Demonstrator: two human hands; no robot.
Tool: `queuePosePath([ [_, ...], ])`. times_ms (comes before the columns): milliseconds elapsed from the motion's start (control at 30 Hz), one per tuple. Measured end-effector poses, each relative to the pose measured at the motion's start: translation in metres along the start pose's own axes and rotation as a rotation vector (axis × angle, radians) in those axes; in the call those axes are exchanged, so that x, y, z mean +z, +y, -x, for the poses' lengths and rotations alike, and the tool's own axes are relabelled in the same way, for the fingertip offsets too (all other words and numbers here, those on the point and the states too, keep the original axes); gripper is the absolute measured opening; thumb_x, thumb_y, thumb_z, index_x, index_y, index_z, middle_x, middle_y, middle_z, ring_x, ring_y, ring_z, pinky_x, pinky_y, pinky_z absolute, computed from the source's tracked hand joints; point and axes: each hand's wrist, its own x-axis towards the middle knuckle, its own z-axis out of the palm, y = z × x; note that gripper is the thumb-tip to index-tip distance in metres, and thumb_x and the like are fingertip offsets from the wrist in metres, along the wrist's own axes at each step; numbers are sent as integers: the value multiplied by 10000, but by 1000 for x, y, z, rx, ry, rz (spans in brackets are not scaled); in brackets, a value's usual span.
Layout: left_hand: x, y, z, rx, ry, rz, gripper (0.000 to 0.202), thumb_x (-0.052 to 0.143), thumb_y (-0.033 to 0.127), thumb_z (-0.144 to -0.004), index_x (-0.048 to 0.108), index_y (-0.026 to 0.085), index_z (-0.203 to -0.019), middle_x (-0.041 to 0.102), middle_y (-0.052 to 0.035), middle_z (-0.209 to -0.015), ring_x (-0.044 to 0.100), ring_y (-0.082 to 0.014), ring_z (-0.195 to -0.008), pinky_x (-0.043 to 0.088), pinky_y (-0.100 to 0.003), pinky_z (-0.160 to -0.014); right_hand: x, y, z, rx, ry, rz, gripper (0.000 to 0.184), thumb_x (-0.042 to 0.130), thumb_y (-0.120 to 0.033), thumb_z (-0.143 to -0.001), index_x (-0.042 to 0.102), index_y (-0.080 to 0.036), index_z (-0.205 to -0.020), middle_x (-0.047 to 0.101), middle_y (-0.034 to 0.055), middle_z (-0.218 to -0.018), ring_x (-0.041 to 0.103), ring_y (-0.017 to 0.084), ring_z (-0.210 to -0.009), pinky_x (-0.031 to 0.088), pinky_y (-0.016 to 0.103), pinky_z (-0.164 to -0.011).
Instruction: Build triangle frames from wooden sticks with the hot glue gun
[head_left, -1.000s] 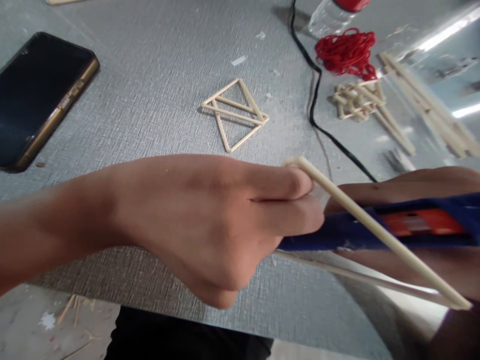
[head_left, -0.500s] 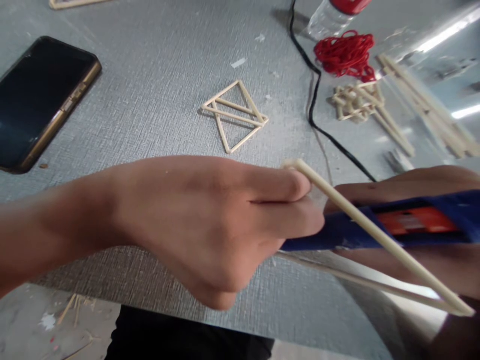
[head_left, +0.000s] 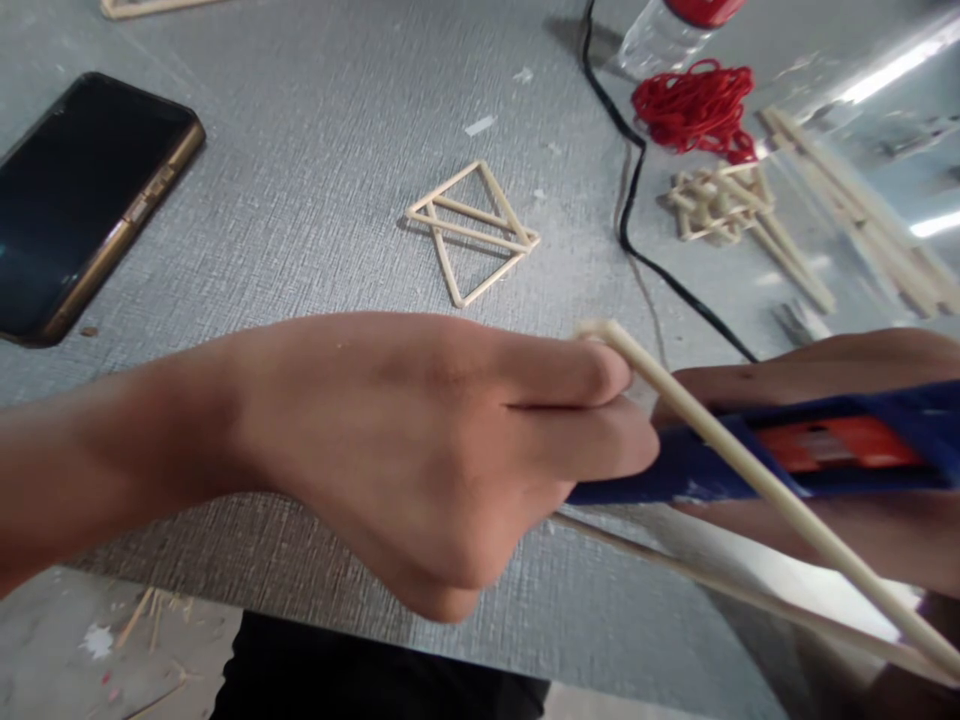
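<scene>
My left hand (head_left: 442,430) reaches across the middle of the view with its back up. Its fingers are closed in a pinch on a frame of thin wooden sticks (head_left: 750,470), whose corner shows at the fingertips. One stick slants down to the right, and another runs below it. At the right, my right hand (head_left: 832,365) is wrapped round a blue glue gun (head_left: 757,460) with an orange part in its body. The gun's front end lies behind my left fingers, so its tip is hidden. A small stick frame of joined triangles (head_left: 471,235) lies beyond my left hand.
A phone (head_left: 97,200) lies at the left on the grey table (head_left: 315,200). A black cord (head_left: 634,190) runs toward my right hand. Beyond it are red string (head_left: 697,110), a red-capped bottle (head_left: 667,40), a stick bundle (head_left: 720,205) and longer sticks (head_left: 855,210).
My left hand has shifted slightly right with the stick frame. The frame's far end has swung downward and right. The glue gun has hardly moved.
</scene>
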Motion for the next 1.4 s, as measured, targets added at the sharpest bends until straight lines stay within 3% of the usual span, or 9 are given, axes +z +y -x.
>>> queuePosePath([
  [133, 1, -1, 0, -12, -82, 59, 456, 385, -21, -933, 685, 249, -720, 752, 11, -863, 752, -204, -928, 658, -365, -977, -3, 0, -3, -43, -42, 45, 170, 726, -478, -925, 676, -323, -975, 549, -77, -520, 459, 90, -365, 225, 290, -328],
  [267, 1, -1, 2, -7, -43, 7, 369, 501, -3, -915, 667, 225, -677, 731, 5, -815, 755, -215, -879, 665, -346, -944, -4, -2, -5, -69, -42, 82, 140, 717, -438, -939, 657, -313, -957, 534, -89, -508, 441, 78, -368, 247, 254, -317],
  [433, -2, -2, 2, 6, -47, -28, 356, 512, 31, -970, 690, 211, -720, 703, 15, -817, 751, -194, -914, 651, -326, -980, -5, -3, -3, -93, -9, 25, 126, 685, -440, -970, 675, -315, -985, 560, -89, -497, 454, 63, -358, 291, 224, -322],
  [667, -4, -2, 0, 32, -106, -42, 287, 581, 90, -968, 680, 230, -738, 718, 8, -852, 740, -222, -987, 650, -353, -1013, 0, -6, -1, 26, 32, 5, 271, 672, -590, -940, 714, -323, -951, 510, -59, -472, 424, 111, -358, 291, 319, -368],
  [933, -1, 0, 2, -2, -60, -77, 424, 441, -53, -916, 688, 222, -709, 734, 38, -841, 753, -186, -971, 659, -333, -957, 5, -9, 0, 53, 41, -13, 452, 557, -754, -941, 701, -329, -887, 544, -30, -525, 434, 124, -391, 269, 345, -383],
  [1033, 0, -1, -1, -40, -54, -2, 441, 426, -24, -937, 665, 225, -661, 732, 25, -825, 750, -188, -943, 663, -331, -936, 5, -9, -1, 10, 49, -5, 427, 563, -717, -959, 663, -321, -837, 543, -36, -530, 414, 113, -377, 244, 336, -377],
  [1233, 0, 0, 0, -98, -14, 149, 444, 459, -3, -912, 650, 233, -588, 722, 26, -736, 740, -199, -951, 651, -366, -975, -2, -6, -5, -100, -14, 73, 223, 602, -557, -1005, 687, -401, -1141, 575, -57, -537, 453, 95, -364, 226, 308, -344],
  [1400, -1, -1, -1, -103, -13, 128, 429, 511, -21, -906, 666, 234, -597, 716, 25, -733, 740, -201, -944, 648, -319, -952, -4, -1, -3, -59, -31, 19, 270, 599, -558, -999, 696, -327, -899, 573, -33, -511, 464, 103, -344, 270, 304, -330],
])
